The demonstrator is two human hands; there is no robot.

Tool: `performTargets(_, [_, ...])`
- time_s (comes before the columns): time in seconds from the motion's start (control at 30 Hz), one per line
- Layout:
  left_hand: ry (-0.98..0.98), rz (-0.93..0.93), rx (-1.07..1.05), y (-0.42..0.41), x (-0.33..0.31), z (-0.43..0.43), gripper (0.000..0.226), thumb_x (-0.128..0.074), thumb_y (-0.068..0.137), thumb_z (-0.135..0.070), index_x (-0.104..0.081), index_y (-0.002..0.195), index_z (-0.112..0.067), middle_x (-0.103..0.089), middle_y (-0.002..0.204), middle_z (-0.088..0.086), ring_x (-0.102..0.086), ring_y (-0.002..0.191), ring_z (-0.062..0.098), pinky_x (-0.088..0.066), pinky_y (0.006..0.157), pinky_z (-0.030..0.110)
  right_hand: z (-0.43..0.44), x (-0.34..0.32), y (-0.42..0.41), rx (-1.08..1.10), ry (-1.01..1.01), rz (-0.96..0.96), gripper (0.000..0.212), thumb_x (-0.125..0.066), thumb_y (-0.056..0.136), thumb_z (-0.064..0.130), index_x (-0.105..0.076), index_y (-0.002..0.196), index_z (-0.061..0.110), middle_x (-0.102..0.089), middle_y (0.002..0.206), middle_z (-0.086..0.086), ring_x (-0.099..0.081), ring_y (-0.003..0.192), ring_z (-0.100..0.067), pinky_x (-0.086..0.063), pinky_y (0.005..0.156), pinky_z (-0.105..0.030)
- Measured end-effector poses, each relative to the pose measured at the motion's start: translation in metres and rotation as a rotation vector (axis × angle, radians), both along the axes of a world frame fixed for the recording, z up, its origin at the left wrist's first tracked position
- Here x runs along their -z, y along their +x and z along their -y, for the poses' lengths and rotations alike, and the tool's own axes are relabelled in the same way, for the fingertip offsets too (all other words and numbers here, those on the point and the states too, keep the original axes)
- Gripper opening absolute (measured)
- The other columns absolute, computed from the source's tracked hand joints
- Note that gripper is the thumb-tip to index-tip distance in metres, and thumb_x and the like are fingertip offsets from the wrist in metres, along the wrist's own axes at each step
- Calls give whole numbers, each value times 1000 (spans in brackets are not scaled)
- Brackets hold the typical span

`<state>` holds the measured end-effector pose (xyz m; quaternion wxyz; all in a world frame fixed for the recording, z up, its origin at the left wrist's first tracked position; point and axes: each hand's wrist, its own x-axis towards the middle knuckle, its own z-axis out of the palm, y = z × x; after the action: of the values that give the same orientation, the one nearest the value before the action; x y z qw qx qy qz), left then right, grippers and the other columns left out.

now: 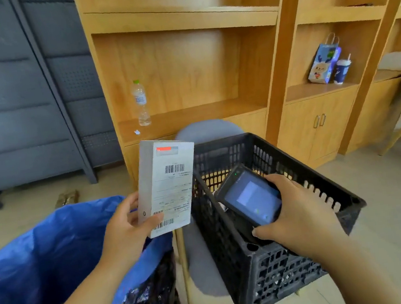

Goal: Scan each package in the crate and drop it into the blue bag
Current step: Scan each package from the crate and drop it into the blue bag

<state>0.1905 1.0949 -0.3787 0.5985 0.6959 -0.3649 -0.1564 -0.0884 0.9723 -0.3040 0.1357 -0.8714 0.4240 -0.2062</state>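
Package [170, 185] gripped label-up in your left hand [125, 228], scanner [251, 197] clutched in your right hand [297, 215] over the crate [326, 186]. Scanning step, I'd say; aim at the barcode, then drop it in the bag [43, 262].

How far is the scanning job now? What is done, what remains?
Done: unclear, the blue bag hides its inside. In hand: the left hand holds a labelled box beside the scanner in the right hand, above the crate. Left: dropping it into the bag; the crate's contents hardly show.

The bag [43, 262] lies left of the crate [274, 277], shelving [183, 65] behind both, a bottle [141, 103] on it.
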Motion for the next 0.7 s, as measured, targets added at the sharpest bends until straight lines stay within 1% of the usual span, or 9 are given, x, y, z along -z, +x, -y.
performTargets(0.13, [110,78,-248,47,18,-54,51,-80,75,-21,-54,117,-35,-65,111,-15,-63,98,9,-53,72,28,-13,5,38,-110,35,-45,90,-79,56,50,-30,131,36,-53,108,9,-56,86,-16,-52,64,-34])
performTargets(0.23, [284,289,-408,75,30,-73,43,-77,76,-18,-49,109,-23,-60,115,0,-57,96,21,-46,70,32,-24,10,60,-145,44,-56,84,-80,54,50,-35,122,33,-53,105,8,-55,87,-16,-53,66,-36])
performTargets(0.27, [400,317,-433,83,34,-77,45,-76,76,-18,-48,111,-17,-56,119,7,-54,99,26,-47,72,37,-28,12,66,-151,47,-68,85,-81,54,50,-35,123,32,-53,105,8,-55,88,-16,-53,67,-36])
performTargets(0.33, [772,348,-391,93,47,-85,62,-74,79,-28,-41,130,-11,-41,137,16,-46,116,36,-45,89,47,-33,15,73,-163,49,-92,86,-80,54,50,-35,125,32,-53,103,9,-55,86,-15,-52,67,-35])
performTargets(0.4, [1064,368,-276,97,59,-91,59,-68,84,-36,-45,132,-11,-38,142,14,-44,121,36,-43,96,44,-36,18,76,-161,56,-103,83,-80,52,51,-37,121,34,-51,96,12,-53,82,-14,-51,64,-34])
performTargets(0.5, [1021,252,-160,89,66,-87,30,-64,87,-32,-59,107,-11,-60,114,9,-59,91,26,-49,77,35,-34,21,72,-147,67,-109,82,-81,51,50,-37,118,34,-51,95,13,-53,82,-13,-51,64,-34])
performTargets(0.57, [983,233,-81,78,66,-79,21,-64,88,-33,-56,93,-13,-62,96,5,-53,76,21,-43,68,31,-29,21,66,-129,75,-115,83,-81,52,50,-37,120,34,-54,98,12,-54,83,-13,-51,66,-34])
performTargets(0.63, [972,283,-20,66,61,-65,19,-62,89,-35,-53,87,-18,-59,90,1,-48,70,18,-40,65,30,-22,21,58,-103,91,-101,86,-81,52,50,-36,123,35,-55,100,11,-55,85,-15,-52,67,-36])
performTargets(0.7, [942,322,19,52,51,-48,16,-60,89,-39,-57,90,-24,-65,96,-6,-51,65,14,-41,60,26,-15,21,48,-76,93,-77,86,-81,51,50,-37,123,35,-55,100,11,-56,85,-15,-52,68,-38])
